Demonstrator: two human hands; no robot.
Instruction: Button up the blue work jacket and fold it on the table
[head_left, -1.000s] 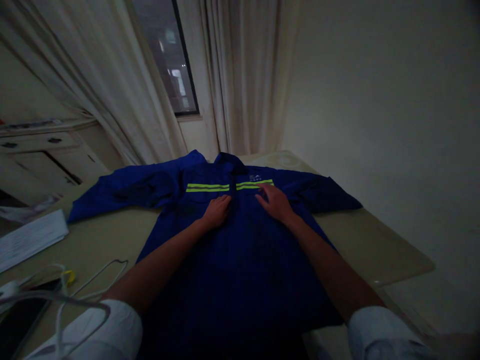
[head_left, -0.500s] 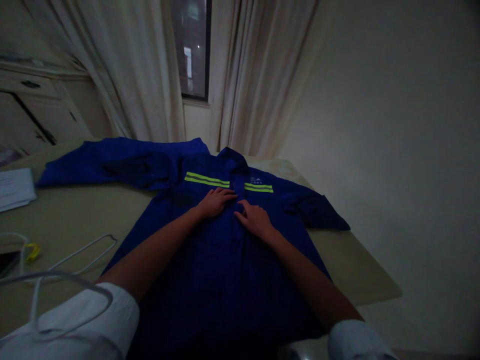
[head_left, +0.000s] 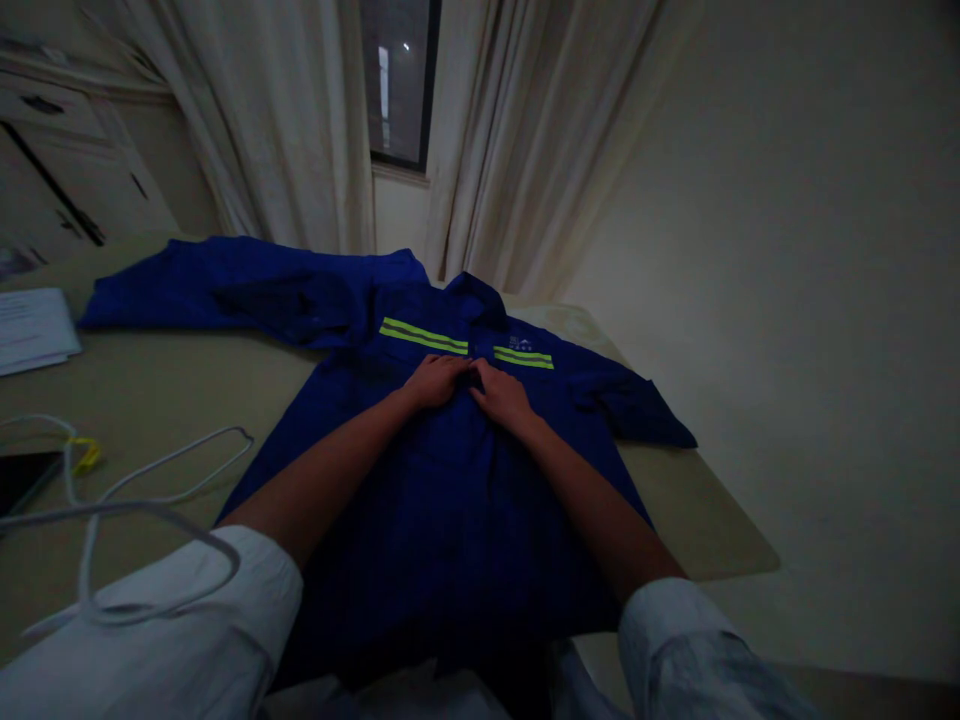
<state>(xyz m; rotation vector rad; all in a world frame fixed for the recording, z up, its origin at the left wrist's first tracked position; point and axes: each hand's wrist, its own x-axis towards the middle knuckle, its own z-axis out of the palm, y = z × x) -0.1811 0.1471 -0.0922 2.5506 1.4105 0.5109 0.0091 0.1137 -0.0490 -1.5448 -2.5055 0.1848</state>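
A dark blue work jacket (head_left: 420, 480) lies spread front up, its collar (head_left: 480, 298) at the far end. Two yellow-green reflective strips cross the chest, the left strip (head_left: 424, 336) longer than the right strip (head_left: 523, 358). Just below the strips, at the front placket, my left hand (head_left: 437, 380) and my right hand (head_left: 501, 392) meet with bent fingertips pinching the cloth. Any button between the fingers is hidden. A small pale logo (head_left: 520, 343) sits above the right strip.
The jacket rests on a table with a beige cover (head_left: 697, 510). At left are papers (head_left: 34, 325), a dark phone (head_left: 26, 480), a yellow tie (head_left: 88, 455) and a white cable (head_left: 172, 460) looping near my left sleeve. Behind stand curtains (head_left: 300, 130) and a cabinet (head_left: 67, 170).
My hands have drawn together at the placket, the right fingers moving in to meet the left ones and closing on the cloth. The view has tilted slightly.
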